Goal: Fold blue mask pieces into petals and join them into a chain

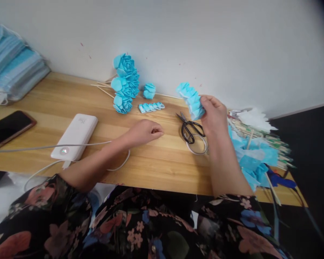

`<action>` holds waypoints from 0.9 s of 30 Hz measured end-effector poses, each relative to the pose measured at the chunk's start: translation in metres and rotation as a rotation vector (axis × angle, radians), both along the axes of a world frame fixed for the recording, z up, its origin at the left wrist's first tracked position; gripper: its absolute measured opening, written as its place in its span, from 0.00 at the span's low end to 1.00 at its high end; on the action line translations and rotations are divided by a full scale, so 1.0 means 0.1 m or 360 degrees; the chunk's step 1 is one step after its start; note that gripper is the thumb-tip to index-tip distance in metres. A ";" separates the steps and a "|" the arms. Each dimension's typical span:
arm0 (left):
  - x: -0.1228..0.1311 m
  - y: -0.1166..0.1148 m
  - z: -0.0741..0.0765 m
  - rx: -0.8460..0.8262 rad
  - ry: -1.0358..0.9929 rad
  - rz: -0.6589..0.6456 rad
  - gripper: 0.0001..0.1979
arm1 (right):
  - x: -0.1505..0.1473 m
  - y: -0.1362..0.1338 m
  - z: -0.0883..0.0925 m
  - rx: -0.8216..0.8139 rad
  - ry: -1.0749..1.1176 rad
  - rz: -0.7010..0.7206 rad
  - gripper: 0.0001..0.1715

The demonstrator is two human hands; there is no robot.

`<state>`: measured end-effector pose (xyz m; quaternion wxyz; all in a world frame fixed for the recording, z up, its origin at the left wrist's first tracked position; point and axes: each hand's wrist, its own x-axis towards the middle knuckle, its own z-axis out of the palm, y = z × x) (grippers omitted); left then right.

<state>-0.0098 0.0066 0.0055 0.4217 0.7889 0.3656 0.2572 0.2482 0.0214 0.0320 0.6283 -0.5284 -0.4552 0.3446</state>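
Observation:
My right hand is raised above the wooden table and grips a folded stack of light blue paper petals. My left hand rests on the table with its fingers pinched together; whether anything is in the pinch I cannot make out. Black scissors lie between the two hands, partly over a white ring of tape. A short strip of blue petals lies beyond my left hand.
Several finished blue paper flowers on sticks lie by the wall. A white power bank with cables and a dark phone are at the left. Stacked blue masks sit far left. Blue paper scraps and sticks pile up at the right.

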 end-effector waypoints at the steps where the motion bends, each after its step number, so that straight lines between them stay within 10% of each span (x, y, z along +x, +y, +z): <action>1: -0.05 0.03 0.06 0.0067 0.0067 -0.0006 0.07 | 0.06 0.02 0.07 0.0005 -0.0043 0.0001 0.16; 9: -0.22 0.38 0.33 0.0575 0.0423 0.0492 0.10 | 0.29 0.31 0.51 -0.0124 -0.0119 -0.0064 0.04; 19: 0.25 0.69 0.07 0.1029 0.0923 0.0285 0.16 | 0.40 0.64 0.52 -0.0355 -0.0324 0.0291 0.08; 27: 0.25 0.77 -0.14 0.0863 0.0765 0.0285 0.13 | 0.45 0.81 0.58 -0.0561 -0.0212 0.0618 0.10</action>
